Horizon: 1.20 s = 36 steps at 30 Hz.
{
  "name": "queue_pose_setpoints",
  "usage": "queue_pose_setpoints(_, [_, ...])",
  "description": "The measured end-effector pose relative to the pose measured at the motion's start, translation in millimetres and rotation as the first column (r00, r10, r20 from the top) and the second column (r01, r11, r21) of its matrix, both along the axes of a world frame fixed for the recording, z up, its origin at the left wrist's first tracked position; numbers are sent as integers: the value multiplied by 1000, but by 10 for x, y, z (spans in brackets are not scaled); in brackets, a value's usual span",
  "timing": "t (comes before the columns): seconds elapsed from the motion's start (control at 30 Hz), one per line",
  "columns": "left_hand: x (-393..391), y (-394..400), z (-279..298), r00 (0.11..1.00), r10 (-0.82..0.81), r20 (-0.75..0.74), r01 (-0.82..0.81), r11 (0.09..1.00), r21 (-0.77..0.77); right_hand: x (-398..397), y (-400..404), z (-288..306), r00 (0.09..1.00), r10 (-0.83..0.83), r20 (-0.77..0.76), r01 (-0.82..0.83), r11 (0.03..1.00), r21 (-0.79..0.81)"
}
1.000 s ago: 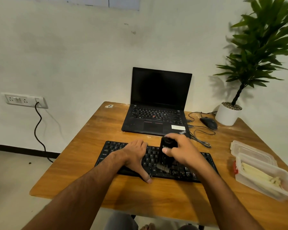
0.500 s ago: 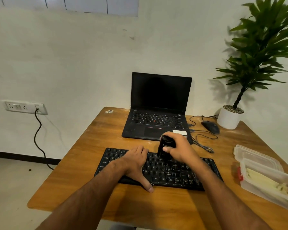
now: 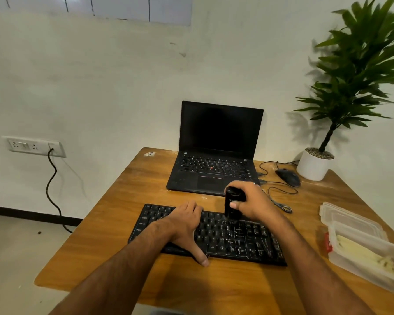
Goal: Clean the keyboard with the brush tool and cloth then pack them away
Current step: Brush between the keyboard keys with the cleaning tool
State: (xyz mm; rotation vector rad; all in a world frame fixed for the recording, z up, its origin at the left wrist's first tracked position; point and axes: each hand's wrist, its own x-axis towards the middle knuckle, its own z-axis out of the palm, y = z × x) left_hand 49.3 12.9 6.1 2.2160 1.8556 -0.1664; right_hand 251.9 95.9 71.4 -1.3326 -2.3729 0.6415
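Your right hand (image 3: 251, 202) grips the brush tool (image 3: 233, 204) upright on the keyboard's (image 3: 237, 237) far middle rows, left hand (image 3: 187, 223) flat: pressing hard could pop keycaps.

wood table (image 3: 127, 201) (glossy), matt plastic kbd (image 3: 237, 237)

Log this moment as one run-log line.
step: brushing | right hand: grips brush tool, upright on keyboard top rows | left hand: flat on keyboard, steadying | container: open, table right
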Motion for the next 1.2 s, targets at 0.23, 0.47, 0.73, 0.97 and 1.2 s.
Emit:
queue_pose_setpoints(0.23, [0,5,-6,1000,9,12,-9,1000,-7,-84,-92,-114,996,1,-90,-3,1000,-22])
queue_pose_setpoints(0.47, [-17,24,-28,1000,7,6,-7,1000,-16,-16,-59,76,997,-47,55,45,999,28])
queue_pose_setpoints(0.73, [-12,32,-21,1000,18,13,-18,1000,-19,-166,-170,-40,977,38,-210,-61,992,-107])
queue_pose_setpoints(0.97, [16,-2,9,1000,15,-13,-16,1000,-24,-62,-136,-45,999,16,-33,-18,997,-73])
queue_pose_setpoints(1.2, [4,12,5,1000,11,-14,-11,999,-30,-72,-180,12,999,-3,-42,2,1000,-24])
